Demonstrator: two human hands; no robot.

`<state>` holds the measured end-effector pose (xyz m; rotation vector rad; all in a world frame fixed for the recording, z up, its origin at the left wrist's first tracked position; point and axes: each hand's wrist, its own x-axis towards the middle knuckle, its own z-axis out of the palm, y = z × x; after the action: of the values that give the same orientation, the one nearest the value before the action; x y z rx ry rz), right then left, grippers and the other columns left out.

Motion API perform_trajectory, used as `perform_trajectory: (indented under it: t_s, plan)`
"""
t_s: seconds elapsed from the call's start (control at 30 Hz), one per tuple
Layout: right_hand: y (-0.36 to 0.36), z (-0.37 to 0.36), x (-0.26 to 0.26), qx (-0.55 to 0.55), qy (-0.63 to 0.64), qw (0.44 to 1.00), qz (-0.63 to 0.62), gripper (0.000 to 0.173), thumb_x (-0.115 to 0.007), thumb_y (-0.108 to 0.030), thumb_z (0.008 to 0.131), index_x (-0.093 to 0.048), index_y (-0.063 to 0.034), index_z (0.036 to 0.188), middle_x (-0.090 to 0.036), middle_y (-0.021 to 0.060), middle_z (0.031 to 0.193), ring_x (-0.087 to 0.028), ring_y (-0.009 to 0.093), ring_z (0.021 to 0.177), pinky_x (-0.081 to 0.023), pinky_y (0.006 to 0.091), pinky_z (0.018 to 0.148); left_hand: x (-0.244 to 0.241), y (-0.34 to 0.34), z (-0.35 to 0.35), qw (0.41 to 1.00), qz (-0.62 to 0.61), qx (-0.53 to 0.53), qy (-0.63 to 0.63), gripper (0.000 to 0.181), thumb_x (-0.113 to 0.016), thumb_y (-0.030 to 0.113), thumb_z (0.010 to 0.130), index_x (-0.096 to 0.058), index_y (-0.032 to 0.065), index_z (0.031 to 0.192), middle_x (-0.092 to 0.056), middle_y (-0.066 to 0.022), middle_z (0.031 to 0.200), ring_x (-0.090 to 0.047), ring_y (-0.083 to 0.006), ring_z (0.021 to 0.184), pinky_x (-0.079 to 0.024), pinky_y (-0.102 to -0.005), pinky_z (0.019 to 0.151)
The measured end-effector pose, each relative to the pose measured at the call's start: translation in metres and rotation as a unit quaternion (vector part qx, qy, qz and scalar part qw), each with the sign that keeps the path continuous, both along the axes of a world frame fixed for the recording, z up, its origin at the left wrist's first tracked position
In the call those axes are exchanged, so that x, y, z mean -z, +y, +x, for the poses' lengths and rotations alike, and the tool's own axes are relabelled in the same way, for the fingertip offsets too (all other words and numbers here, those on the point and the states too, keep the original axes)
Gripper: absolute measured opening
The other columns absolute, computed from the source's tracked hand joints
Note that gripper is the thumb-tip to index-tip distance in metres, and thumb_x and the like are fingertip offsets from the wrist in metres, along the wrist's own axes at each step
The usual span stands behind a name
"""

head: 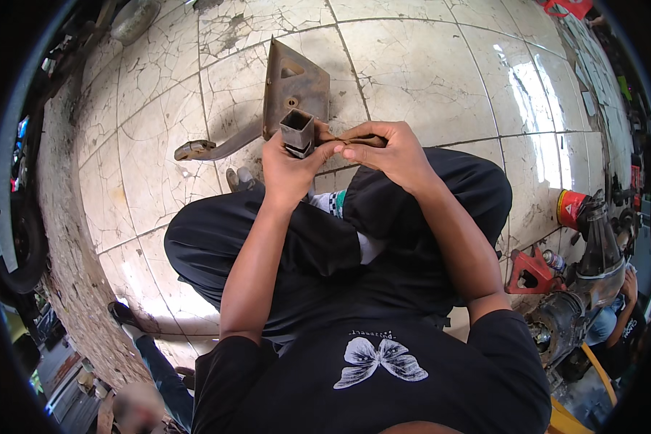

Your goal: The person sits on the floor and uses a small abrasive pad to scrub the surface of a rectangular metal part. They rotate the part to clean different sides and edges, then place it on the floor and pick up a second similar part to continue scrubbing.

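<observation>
My left hand (290,171) is closed around a square metal tube (298,130), whose open end points up towards me. Just beyond it, a brown, worn metal bracket plate (298,87) with a cut-out and a round hole stands on the tiles. A curved metal arm (236,142) runs out to the left from near the plate's base. With thumb and fingers, my right hand (388,152) pinches a folded brown strip (361,141), perhaps sandpaper or cloth, beside the tube. The thumbs of both hands meet at the strip. The strip's far end is partly hidden by my left hand.
Cracked floor tiles (417,76) lie in front of my crossed legs. At the right are a red can (570,209), a red jack stand (529,271), a spray can (553,260) and a large greasy gearbox housing (602,282). Other people are at the lower left and far right.
</observation>
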<state>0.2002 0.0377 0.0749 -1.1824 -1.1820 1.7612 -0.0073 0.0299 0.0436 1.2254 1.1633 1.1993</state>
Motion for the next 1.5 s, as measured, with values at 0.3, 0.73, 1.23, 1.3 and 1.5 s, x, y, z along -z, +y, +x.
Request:
perform_trajectory:
  t_s: [0.3,0.73,1.23,1.3,1.5]
  plan:
    - [-0.002,0.003,-0.009,0.004,0.023,1.0,0.012,0.022,-0.075,-0.006,0.1,-0.073,0.008,0.117,-0.072,0.0037,0.085,-0.049,0.003,0.066,-0.035,0.0221,0.056,-0.007,0.002,-0.002,0.987,0.084,-0.002,0.139,0.033,-0.096,0.014,0.079,-0.073,0.0035,0.1,-0.075,-0.0045,0.082,-0.068,-0.0089,0.072,-0.056,-0.0281,0.068]
    - [-0.011,0.011,-0.021,0.034,-0.141,0.881,0.45,0.019,-0.083,0.003,0.085,-0.082,-0.0041,0.102,-0.072,0.0092,0.111,-0.075,0.016,0.084,-0.059,0.0274,0.066,-0.013,0.002,-0.015,0.902,0.265,0.076,0.333,0.037,-0.092,0.01,0.067,-0.074,0.0066,0.099,-0.075,-0.0089,0.087,-0.074,-0.0327,0.077,-0.058,-0.0373,0.068]
    - [-0.016,0.014,-0.016,-0.221,-0.277,0.878,0.321,0.018,-0.08,-0.013,0.089,-0.073,0.0015,0.097,-0.072,0.0219,0.112,-0.07,0.041,0.09,-0.057,0.0438,0.078,0.001,-0.001,-0.011,0.862,0.204,0.163,0.434,0.037,-0.089,0.016,0.064,-0.073,0.0102,0.097,-0.074,-0.0106,0.083,-0.072,-0.0361,0.08,-0.057,-0.046,0.068]
    - [-0.019,0.006,0.008,-0.189,-0.251,0.881,0.355,0.02,-0.082,-0.015,0.088,-0.072,0.0018,0.093,-0.071,0.0227,0.113,-0.069,0.042,0.091,-0.055,0.0453,0.079,0.004,-0.001,-0.011,0.852,0.203,0.18,0.448,0.032,-0.087,0.022,0.069,-0.072,0.0124,0.095,-0.073,-0.0092,0.081,-0.072,-0.0358,0.08,-0.057,-0.0482,0.067]
    - [-0.019,0.011,-0.005,-0.149,-0.261,0.901,0.313,0.023,-0.082,-0.018,0.089,-0.072,0.0018,0.093,-0.071,0.0217,0.117,-0.069,0.041,0.091,-0.055,0.0473,0.08,-0.006,0.001,-0.012,0.864,0.166,0.161,0.446,0.024,-0.085,0.022,0.071,-0.071,0.0109,0.087,-0.072,-0.0127,0.077,-0.072,-0.0378,0.079,-0.056,-0.05,0.068]
